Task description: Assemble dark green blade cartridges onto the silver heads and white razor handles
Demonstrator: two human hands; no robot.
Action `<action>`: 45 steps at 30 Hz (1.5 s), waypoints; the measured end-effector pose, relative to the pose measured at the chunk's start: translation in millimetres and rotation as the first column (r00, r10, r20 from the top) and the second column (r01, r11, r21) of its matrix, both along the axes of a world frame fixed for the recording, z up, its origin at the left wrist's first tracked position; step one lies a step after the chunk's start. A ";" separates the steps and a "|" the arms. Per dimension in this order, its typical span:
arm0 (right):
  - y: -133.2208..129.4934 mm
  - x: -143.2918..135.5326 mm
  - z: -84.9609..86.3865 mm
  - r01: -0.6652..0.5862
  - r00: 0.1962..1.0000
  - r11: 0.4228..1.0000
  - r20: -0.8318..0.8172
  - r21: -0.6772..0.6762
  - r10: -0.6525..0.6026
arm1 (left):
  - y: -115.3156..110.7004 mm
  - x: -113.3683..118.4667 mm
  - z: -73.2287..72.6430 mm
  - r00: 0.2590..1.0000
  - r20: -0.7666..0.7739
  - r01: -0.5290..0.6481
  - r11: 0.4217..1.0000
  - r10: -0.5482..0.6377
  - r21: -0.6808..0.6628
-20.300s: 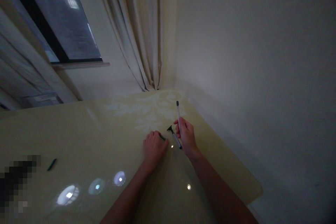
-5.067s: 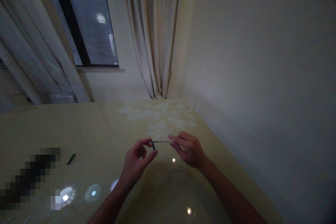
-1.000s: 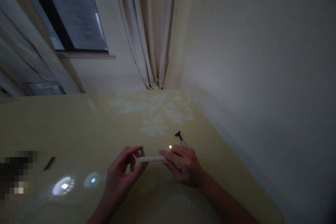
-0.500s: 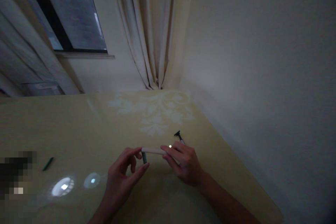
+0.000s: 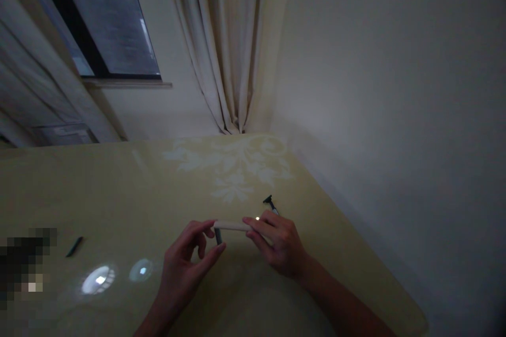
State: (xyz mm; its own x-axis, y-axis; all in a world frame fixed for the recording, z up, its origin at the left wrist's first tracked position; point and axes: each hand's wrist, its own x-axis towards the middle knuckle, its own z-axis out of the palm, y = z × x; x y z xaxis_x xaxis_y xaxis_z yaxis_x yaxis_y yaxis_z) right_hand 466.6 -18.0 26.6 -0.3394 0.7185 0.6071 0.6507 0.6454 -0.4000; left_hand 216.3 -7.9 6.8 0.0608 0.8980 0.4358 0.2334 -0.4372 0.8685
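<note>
Pinching stick (image 5: 231, 226), right grip (image 5: 282, 246) seemingly closed

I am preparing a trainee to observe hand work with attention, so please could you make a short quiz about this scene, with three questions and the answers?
1. Which hand holds the pale stick?
2. True or false: the T-shaped tool lies on the table, partly hidden by the right hand.
3. Choose one. Between thumb and finger, the left hand pinches:
a) a cup
b) a small dark piece
c) a spoon

Key:
1. The right hand.
2. True.
3. b
</note>
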 end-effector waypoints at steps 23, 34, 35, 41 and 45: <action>0.8 4.9 2.3 -0.078 0.996 0.995 0.048 0.058 0.075 | 1.3 -0.8 -4.6 1.000 0.023 0.010 1.000 -0.009 -0.020; 3.1 8.3 1.4 -0.038 0.998 0.997 0.062 0.064 0.034 | 2.2 -1.3 -7.7 1.000 0.028 0.003 1.000 -0.003 -0.004; 3.3 8.6 1.2 -0.045 0.997 0.996 0.067 0.072 0.041 | 2.5 -1.1 -7.6 1.000 0.027 0.001 1.000 -0.001 -0.003; 4.1 10.2 0.3 -0.057 0.996 0.995 0.080 0.087 0.050 | 1.4 0.5 -0.9 1.000 0.017 -0.006 1.000 0.005 0.020; 4.7 10.9 0.4 -0.085 0.993 0.992 0.088 0.091 0.077 | -0.4 1.3 0.3 1.000 0.009 -0.005 1.000 0.004 0.026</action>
State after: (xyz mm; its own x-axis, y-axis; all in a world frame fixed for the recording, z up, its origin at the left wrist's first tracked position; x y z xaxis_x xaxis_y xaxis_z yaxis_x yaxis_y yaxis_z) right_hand 477.5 -13.3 27.0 -0.4471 0.6272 0.6377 0.6233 0.7298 -0.2807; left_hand 217.7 -8.2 7.1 0.0527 0.8867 0.4594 0.2274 -0.4586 0.8591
